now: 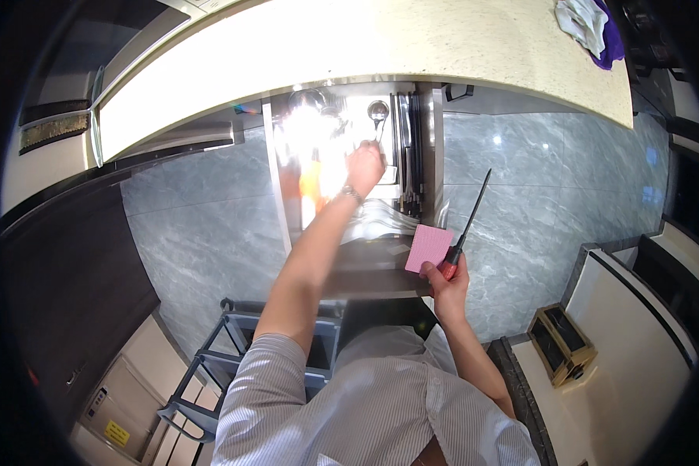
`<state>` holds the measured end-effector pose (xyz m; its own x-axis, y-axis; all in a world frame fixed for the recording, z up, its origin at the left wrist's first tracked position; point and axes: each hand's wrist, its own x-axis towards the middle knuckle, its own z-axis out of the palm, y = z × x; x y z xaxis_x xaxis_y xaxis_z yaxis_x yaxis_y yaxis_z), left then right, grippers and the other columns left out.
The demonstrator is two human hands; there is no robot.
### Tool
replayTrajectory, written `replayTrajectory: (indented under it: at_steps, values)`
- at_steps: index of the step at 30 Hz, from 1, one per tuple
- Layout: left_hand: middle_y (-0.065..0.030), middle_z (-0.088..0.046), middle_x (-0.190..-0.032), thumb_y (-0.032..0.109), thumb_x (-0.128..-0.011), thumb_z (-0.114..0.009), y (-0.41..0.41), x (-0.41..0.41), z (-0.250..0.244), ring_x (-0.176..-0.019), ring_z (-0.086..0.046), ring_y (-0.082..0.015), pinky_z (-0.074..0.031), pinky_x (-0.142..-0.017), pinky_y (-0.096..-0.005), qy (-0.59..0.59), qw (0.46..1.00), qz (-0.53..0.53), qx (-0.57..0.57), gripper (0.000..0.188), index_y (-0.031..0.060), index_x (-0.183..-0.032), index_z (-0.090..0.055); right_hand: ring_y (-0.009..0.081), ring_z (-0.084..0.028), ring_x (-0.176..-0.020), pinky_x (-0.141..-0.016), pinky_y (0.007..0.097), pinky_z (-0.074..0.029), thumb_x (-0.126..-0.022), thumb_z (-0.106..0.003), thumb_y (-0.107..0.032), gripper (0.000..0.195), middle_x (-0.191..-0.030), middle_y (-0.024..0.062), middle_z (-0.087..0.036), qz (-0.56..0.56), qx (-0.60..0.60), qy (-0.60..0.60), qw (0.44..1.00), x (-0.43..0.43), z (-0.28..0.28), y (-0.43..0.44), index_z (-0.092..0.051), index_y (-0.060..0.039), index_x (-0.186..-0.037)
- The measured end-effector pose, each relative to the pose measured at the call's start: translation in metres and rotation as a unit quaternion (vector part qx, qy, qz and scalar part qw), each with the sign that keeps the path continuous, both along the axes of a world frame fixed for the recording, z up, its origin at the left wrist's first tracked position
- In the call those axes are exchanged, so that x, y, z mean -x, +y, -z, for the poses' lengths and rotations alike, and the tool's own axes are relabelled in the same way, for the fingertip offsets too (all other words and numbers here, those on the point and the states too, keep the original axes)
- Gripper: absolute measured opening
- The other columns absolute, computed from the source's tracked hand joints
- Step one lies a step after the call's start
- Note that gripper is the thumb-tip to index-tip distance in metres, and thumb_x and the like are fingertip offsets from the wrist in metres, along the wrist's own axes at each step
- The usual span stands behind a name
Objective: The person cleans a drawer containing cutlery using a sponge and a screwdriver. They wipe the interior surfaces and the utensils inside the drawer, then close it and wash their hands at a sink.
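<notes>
My left hand (366, 166) reaches into an open drawer (370, 279), its fingers closed around the handle of a metal ladle (378, 110). The ladle's round bowl points toward the back of the drawer. Beside it, on the right, lie several long dark chopsticks (410, 145). White plastic spoons or similar utensils (384, 218) sit nearer the drawer front. Strong glare hides much of the drawer's left half. Just past the drawer's right front corner, my right hand (451, 288) grips a screwdriver (455, 254) with a red and black handle and a pink textured sponge cloth (430, 247).
A pale speckled countertop (442, 46) overhangs the back of the drawer, with white and purple cloths (585, 26) at its right end. A grey wheeled cart (233, 349) stands close on my left. A wooden-framed box (562, 343) sits at the right.
</notes>
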<state>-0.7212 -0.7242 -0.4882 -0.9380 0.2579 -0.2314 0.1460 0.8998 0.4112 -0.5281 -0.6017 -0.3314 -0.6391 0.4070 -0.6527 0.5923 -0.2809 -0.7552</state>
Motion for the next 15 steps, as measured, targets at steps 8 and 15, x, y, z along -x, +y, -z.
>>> replayTrajectory:
  at_steps: [8, 15]
  values:
    - [-0.0174, -0.058, -0.063, 0.004, -0.070, -0.054, 0.024, -0.047, -0.039, -0.057, -0.060, -0.0298, -0.048, -0.052, -0.0373, -0.072, 0.991, 0.077, -0.078, 0.005, -0.0007, -0.071, -0.054, 0.0079, -0.052, -0.057, -0.043, 0.0185, -0.035, -0.076, -0.061, -0.002, 0.023, -0.072, 0.0040, -0.057, 0.026, 0.026, -0.009, 0.999, 0.003, -0.004, 0.002, -0.047, -0.0051, -0.095]
    - [-0.0176, -0.057, -0.068, 0.010, -0.078, -0.050, 0.008, 0.015, 0.004, -0.062, -0.057, -0.0330, -0.047, -0.059, -0.0404, 0.077, 0.986, -0.096, -0.111, 0.013, 0.0015, -0.071, -0.056, 0.0061, -0.048, -0.057, -0.046, 0.0186, -0.037, -0.075, -0.062, -0.002, 0.025, -0.074, 0.0007, -0.053, 0.038, 0.040, -0.016, 0.998, -0.003, -0.002, 0.004, -0.047, -0.0051, -0.094]
